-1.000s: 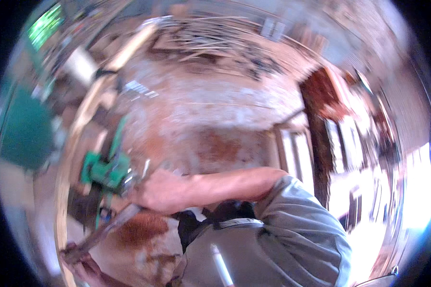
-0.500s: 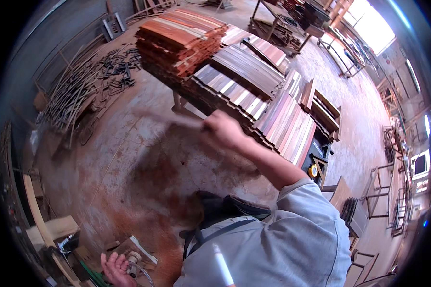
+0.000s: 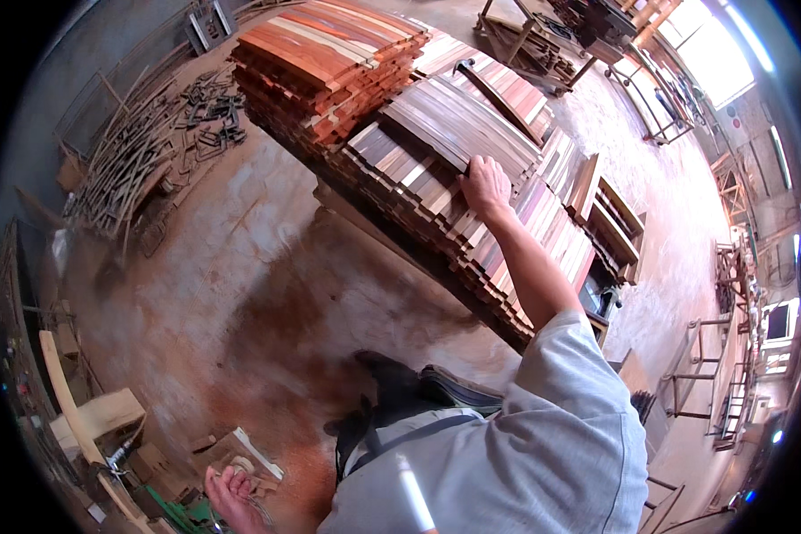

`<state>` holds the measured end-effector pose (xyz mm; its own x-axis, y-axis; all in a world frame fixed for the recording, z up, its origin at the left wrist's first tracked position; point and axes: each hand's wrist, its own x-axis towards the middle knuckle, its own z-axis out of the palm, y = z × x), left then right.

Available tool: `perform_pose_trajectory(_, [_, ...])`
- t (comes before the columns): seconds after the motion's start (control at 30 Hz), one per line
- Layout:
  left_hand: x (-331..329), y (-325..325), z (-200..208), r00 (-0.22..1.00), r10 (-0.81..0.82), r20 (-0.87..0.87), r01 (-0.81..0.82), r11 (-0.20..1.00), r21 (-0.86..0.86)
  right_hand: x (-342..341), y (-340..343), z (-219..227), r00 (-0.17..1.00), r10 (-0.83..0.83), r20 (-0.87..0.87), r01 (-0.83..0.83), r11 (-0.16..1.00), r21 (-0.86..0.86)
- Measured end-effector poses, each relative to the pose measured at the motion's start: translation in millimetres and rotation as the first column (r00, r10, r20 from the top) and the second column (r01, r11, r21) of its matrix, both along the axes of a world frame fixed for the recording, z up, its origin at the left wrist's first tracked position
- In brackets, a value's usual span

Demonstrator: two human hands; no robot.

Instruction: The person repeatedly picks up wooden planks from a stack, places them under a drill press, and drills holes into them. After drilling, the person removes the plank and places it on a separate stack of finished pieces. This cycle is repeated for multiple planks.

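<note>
My right hand (image 3: pixel 488 185) reaches out to the stack of wooden panels and closes its fingers over the near edge of the dark brown-grey top panel (image 3: pixel 454 120). Beneath lie more panels of joined strips (image 3: pixel 418 178) with uneven ends. A hammer (image 3: pixel 498 102) rests across the far part of the stack. Low at the left, my left hand (image 3: pixel 231 497) hangs with loosely curled fingers, nothing visible in them. It is close to a pale round object (image 3: pixel 240 465) whose kind I cannot make out.
A tall pile of reddish panels (image 3: pixel 329 44) adjoins at the left. Metal clamps and rods (image 3: pixel 151 151) lie heaped by the wall. Timber offcuts (image 3: pixel 102 418) stand lower left. Wheeled racks (image 3: pixel 650 102) are farther right. A brown strip (image 3: pixel 40 209) blurs near the left wall.
My right hand has moved right and away onto the top panel. The long thin stick blurred in it before is no longer there. My left hand's fingers have curled in somewhat.
</note>
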<state>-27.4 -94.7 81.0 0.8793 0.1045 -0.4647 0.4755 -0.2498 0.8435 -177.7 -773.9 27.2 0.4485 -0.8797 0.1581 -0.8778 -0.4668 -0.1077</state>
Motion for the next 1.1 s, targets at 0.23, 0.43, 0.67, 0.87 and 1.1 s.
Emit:
perform_pose_trajectory(0.23, [-48.3, 24.2, -24.6, 0.997, 0.071, -0.014, -0.071, 0.997, -0.019, -22.1, 1.6, 11.4, 0.999, -0.036, -0.005, 0.036, 0.997, -0.075])
perform_pose_trajectory(0.43, [-108.0, 60.0, -50.0, 0.976, 0.2, -0.088, -0.204, 0.978, -0.038, -80.3, 8.2, -30.3, 0.966, -0.175, 0.191, 0.179, 0.984, -0.006])
perform_pose_trajectory(0.67, [-214.5, 86.1, -57.3, 0.868, 0.47, -0.159, -0.485, 0.871, -0.074, -85.2, -39.0, -81.3, 0.911, 0.093, -0.403, -0.111, 0.994, -0.022])
perform_pose_trajectory(0.87, [-344.7, 107.3, -106.3, 0.76, 0.619, -0.2, -0.65, 0.724, -0.23, -35.9, 7.5, -46.3, 0.861, 0.375, -0.343, -0.412, 0.91, -0.038])
perform_pose_trajectory(1.1, [-434.7, 64.1, -85.0, 0.755, 0.436, 0.489, -0.654, 0.457, 0.603, 82.8, 189.9, -108.4, 0.65, 0.752, 0.109, -0.76, 0.64, 0.114])
